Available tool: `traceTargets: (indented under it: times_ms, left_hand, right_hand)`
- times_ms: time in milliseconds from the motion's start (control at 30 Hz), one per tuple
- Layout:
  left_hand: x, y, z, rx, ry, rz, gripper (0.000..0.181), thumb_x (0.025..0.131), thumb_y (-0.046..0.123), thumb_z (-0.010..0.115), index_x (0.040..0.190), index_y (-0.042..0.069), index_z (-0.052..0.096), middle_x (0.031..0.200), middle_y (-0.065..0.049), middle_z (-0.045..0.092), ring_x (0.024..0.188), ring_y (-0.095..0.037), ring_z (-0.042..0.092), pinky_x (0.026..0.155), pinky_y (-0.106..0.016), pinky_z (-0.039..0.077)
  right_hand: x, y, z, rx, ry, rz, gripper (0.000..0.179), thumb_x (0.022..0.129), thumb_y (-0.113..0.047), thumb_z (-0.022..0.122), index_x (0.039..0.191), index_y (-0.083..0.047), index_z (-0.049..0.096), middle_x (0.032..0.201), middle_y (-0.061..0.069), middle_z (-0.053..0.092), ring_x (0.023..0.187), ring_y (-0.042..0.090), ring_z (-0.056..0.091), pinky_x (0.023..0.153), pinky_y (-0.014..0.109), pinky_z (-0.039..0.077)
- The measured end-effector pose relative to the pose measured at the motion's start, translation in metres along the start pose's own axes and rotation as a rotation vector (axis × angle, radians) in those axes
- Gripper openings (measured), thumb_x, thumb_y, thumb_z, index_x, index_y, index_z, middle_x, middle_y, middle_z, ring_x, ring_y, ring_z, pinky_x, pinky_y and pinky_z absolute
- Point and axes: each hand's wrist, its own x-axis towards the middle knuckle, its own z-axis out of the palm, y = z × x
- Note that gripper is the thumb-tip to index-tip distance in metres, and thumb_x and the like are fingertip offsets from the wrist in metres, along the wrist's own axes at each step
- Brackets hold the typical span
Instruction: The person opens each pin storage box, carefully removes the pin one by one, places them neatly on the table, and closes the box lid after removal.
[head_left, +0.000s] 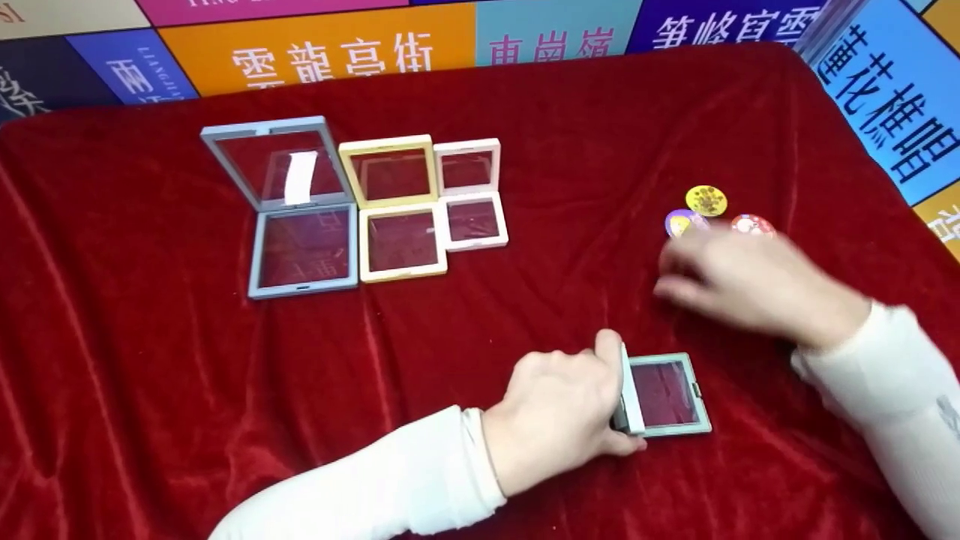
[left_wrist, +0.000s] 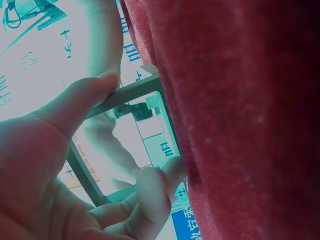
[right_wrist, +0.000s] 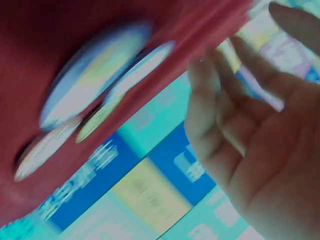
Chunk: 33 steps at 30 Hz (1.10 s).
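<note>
A small pale-green hinged display case [head_left: 664,394] stands unfolded on the red cloth. One clear-windowed half lies flat and the other is raised. My left hand [head_left: 559,401] grips the raised half between thumb and fingers; the left wrist view shows its frame [left_wrist: 87,172] held at the edges. Blurred, my right hand [head_left: 750,281] is over the cloth beside a yellow round disc [head_left: 706,200], a purple-rimmed disc [head_left: 679,220] and a red disc [head_left: 752,223]. In the right wrist view its fingers [right_wrist: 202,107] are loosely bent, holding nothing, apart from the discs.
Three more unfolded cases stand side by side at the back left: a large grey-blue one [head_left: 255,255], a yellow one [head_left: 366,247] and a small white-pink one [head_left: 504,225]. Wrinkled red velvet [head_left: 150,337] covers the table. Colourful panels with Chinese characters [head_left: 330,56] stand behind.
</note>
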Motion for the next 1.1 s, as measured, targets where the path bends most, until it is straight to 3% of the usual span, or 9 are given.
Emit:
traceTargets:
  times_ms: [100,267,467,633,733,933,1100]
  left_hand:
    - [-0.001,0.000,0.001,0.008,0.015,0.008,0.073,0.062,0.071,0.072,0.098,0.015,0.041,0.065,0.011,0.059,0.047,-0.010,0.056,0.037,-0.026,0.034]
    - [0.000,0.000,0.002,-0.009,0.039,0.036,0.072,0.063,0.069,0.073,0.098,0.015,0.042,0.066,0.011,0.060,0.046,-0.009,0.055,0.037,-0.024,0.035]
    - [0.001,-0.009,-0.004,-0.013,0.040,0.056,0.067,0.065,0.066,0.073,0.098,0.015,0.047,0.068,0.010,0.062,0.050,-0.011,0.059,0.038,-0.026,0.038]
    - [0.007,-0.028,-0.017,-0.039,0.016,0.020,0.032,0.078,0.047,0.071,0.085,0.017,0.061,0.070,0.007,0.063,0.056,-0.017,0.063,0.043,-0.032,0.044]
    - [0.010,-0.035,-0.019,-0.044,0.014,-0.001,0.019,0.083,0.037,0.068,0.073,0.021,0.066,0.068,0.005,0.063,0.057,-0.019,0.063,0.046,-0.034,0.048]
    - [0.012,-0.036,-0.017,-0.036,0.035,0.002,0.025,0.086,0.033,0.066,0.065,0.020,0.064,0.061,0.005,0.061,0.052,-0.017,0.060,0.043,-0.032,0.047]
    - [0.012,-0.036,-0.014,-0.028,0.046,-0.004,0.020,0.085,0.035,0.067,0.074,0.019,0.063,0.066,0.005,0.063,0.055,-0.017,0.063,0.044,-0.032,0.048]
  right_hand:
    - [-0.020,-0.026,0.003,0.028,-0.044,-0.107,0.012,0.079,-0.029,0.072,0.075,-0.026,0.060,0.070,-0.014,0.055,0.062,0.003,0.049,0.053,0.027,0.041]
    - [-0.044,-0.046,0.008,-0.007,-0.062,-0.188,0.017,0.075,-0.024,0.076,0.074,-0.027,0.059,0.068,-0.016,0.047,0.056,-0.003,0.040,0.049,0.020,0.036]
    - [-0.047,-0.050,0.010,-0.021,-0.061,-0.199,0.025,0.070,-0.022,0.079,0.068,-0.026,0.054,0.063,-0.016,0.044,0.053,-0.002,0.037,0.048,0.019,0.033]
    - [-0.051,-0.057,0.013,0.001,-0.149,-0.199,0.037,0.076,-0.034,0.074,0.056,-0.029,0.044,0.049,-0.018,0.035,0.046,-0.001,0.031,0.044,0.022,0.029]
    - [-0.054,-0.066,0.017,0.021,-0.184,-0.262,0.041,0.082,-0.038,0.069,0.052,-0.029,0.042,0.044,-0.016,0.033,0.043,0.001,0.028,0.042,0.024,0.029]
    - [-0.060,-0.078,0.023,0.039,-0.162,-0.314,0.042,0.084,-0.035,0.066,0.051,-0.026,0.043,0.041,-0.014,0.035,0.042,0.002,0.027,0.042,0.023,0.025]
    - [-0.059,-0.079,0.023,0.040,-0.168,-0.307,0.041,0.085,-0.035,0.066,0.051,-0.026,0.044,0.041,-0.013,0.035,0.042,0.001,0.026,0.041,0.022,0.023]
